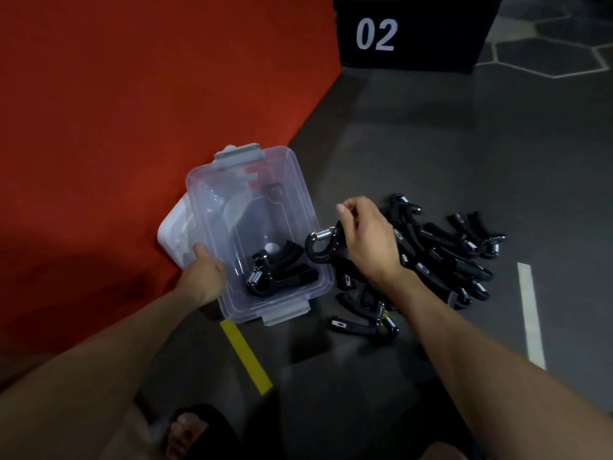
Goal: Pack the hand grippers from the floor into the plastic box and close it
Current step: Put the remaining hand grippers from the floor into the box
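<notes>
A clear plastic box (pixel 300 197) with grey latches stands open on the floor, partly on the red mat. One black hand gripper (pixel 277 272) lies inside it. My left hand (pixel 204 273) grips the box's near left wall. My right hand (pixel 366 239) holds another black hand gripper (pixel 320 245) by its handles, just above the box's right rim. A pile of several black hand grippers (pixel 441 257) lies on the grey floor to the right of the box. The white lid (pixel 174 232) lies on the mat, half hidden behind the box's left side.
A red mat (pixel 132 111) covers the left of the floor. A black block marked 02 (pixel 408 31) stands at the back. Yellow tape (pixel 245 356) and white tape (pixel 532 313) mark the grey floor. My sandalled foot (pixel 189 433) shows at the bottom.
</notes>
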